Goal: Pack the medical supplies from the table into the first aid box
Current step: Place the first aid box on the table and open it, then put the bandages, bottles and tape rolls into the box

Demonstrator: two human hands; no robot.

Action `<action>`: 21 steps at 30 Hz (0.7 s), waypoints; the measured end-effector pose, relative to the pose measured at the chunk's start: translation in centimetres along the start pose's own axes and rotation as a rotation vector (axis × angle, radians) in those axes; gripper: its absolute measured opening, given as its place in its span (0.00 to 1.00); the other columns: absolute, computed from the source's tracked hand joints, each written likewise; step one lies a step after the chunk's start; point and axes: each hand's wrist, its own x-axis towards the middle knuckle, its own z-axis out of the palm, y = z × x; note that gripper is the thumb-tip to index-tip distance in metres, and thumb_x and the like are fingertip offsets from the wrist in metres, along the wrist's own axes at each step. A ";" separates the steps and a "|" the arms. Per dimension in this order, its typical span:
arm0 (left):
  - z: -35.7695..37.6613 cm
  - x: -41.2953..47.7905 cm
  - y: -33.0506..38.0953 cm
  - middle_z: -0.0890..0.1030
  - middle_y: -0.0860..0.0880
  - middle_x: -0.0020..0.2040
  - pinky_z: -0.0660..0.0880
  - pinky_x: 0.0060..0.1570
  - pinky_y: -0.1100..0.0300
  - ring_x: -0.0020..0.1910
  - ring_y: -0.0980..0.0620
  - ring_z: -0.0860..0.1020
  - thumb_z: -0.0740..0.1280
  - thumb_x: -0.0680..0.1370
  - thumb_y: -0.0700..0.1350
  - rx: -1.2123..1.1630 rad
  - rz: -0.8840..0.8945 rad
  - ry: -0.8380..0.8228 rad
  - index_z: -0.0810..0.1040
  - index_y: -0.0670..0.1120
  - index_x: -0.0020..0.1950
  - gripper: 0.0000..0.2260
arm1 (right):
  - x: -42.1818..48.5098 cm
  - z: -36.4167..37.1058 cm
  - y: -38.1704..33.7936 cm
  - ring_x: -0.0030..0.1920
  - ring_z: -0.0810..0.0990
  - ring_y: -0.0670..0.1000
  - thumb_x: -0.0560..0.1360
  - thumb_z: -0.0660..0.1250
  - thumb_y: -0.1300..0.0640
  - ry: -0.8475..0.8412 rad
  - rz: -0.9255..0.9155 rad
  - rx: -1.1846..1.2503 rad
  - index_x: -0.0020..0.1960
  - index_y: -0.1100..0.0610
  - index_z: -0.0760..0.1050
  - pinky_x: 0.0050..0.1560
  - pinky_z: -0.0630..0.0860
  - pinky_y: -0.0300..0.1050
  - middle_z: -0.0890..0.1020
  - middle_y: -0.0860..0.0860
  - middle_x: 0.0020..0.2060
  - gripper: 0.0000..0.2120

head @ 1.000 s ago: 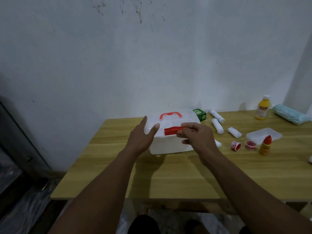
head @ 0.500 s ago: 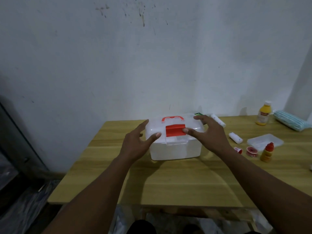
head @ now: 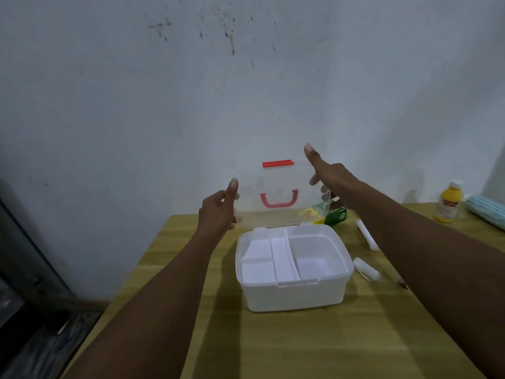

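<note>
The white first aid box [head: 295, 295] stands open on the wooden table [head: 314, 348], its divided tray bare. Its clear lid [head: 276, 192], with a red handle and red latch, is raised upright behind the box. My left hand [head: 217, 212] grips the lid's left edge. My right hand [head: 328, 176] holds the lid's right edge, fingers spread. To the right of the box lie two white bandage rolls [head: 366, 268] [head: 367, 236], and a green packet [head: 334, 214] sits behind the lid. A yellow bottle [head: 449, 202] and a blue mask pack [head: 486, 212] stand at the far right.
A stained white wall [head: 246, 91] rises directly behind the table. The table's left edge drops to a dark floor with a dark frame [head: 30, 269] at the far left. My right forearm covers part of the supplies on the right.
The latch was released and both hands swung the lid up from closed to upright, exposing the tray inside. The camera moved closer to the box.
</note>
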 end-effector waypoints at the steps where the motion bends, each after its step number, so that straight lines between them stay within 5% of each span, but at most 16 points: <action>1: 0.3 0.7 -0.6 0.80 0.45 0.36 0.78 0.36 0.54 0.37 0.42 0.85 0.62 0.71 0.73 -0.037 -0.033 -0.007 0.83 0.50 0.48 0.29 | 1.2 0.3 0.3 0.45 0.80 0.57 0.63 0.50 0.17 -0.011 0.014 0.000 0.52 0.58 0.80 0.51 0.73 0.54 0.78 0.54 0.44 0.48; 4: 1.0 1.9 -2.5 0.81 0.46 0.37 0.78 0.33 0.57 0.34 0.45 0.84 0.65 0.79 0.60 -0.052 -0.090 -0.019 0.83 0.46 0.52 0.18 | 3.8 1.4 2.5 0.44 0.80 0.55 0.71 0.57 0.25 -0.016 0.014 0.051 0.55 0.61 0.80 0.50 0.76 0.51 0.81 0.59 0.49 0.40; 8: 1.2 2.4 -4.6 0.81 0.43 0.44 0.82 0.36 0.53 0.33 0.45 0.83 0.66 0.80 0.50 -0.036 -0.155 -0.024 0.82 0.43 0.57 0.13 | 4.3 2.4 5.7 0.41 0.80 0.55 0.79 0.67 0.53 0.018 0.016 0.163 0.63 0.62 0.75 0.38 0.77 0.46 0.82 0.63 0.51 0.17; 11: 1.5 2.0 -5.6 0.81 0.42 0.46 0.83 0.39 0.49 0.32 0.44 0.84 0.68 0.80 0.48 -0.065 -0.177 -0.023 0.81 0.44 0.59 0.12 | 4.0 3.3 7.8 0.37 0.83 0.54 0.78 0.66 0.62 0.036 -0.003 0.248 0.64 0.61 0.76 0.44 0.82 0.54 0.80 0.60 0.48 0.14; 17: 1.6 0.3 -6.2 0.84 0.47 0.44 0.81 0.50 0.48 0.42 0.48 0.84 0.69 0.78 0.47 0.020 -0.153 0.019 0.80 0.49 0.64 0.14 | 3.3 4.5 9.6 0.64 0.78 0.55 0.75 0.66 0.63 0.076 0.008 0.126 0.67 0.61 0.77 0.66 0.73 0.47 0.78 0.56 0.64 0.19; 19: 1.6 -0.4 -6.0 0.84 0.49 0.46 0.81 0.51 0.49 0.46 0.49 0.83 0.68 0.79 0.47 0.009 -0.185 0.014 0.80 0.48 0.64 0.14 | 3.0 4.5 9.4 0.66 0.77 0.56 0.77 0.65 0.62 0.041 0.042 0.117 0.65 0.64 0.78 0.60 0.70 0.37 0.79 0.56 0.64 0.17; 21: 1.6 -1.1 -5.5 0.82 0.49 0.47 0.80 0.46 0.54 0.46 0.50 0.81 0.66 0.80 0.48 -0.029 -0.218 0.011 0.79 0.48 0.65 0.14 | 2.5 4.3 8.9 0.65 0.77 0.56 0.78 0.65 0.62 0.040 0.060 0.082 0.62 0.65 0.79 0.54 0.69 0.38 0.80 0.58 0.64 0.14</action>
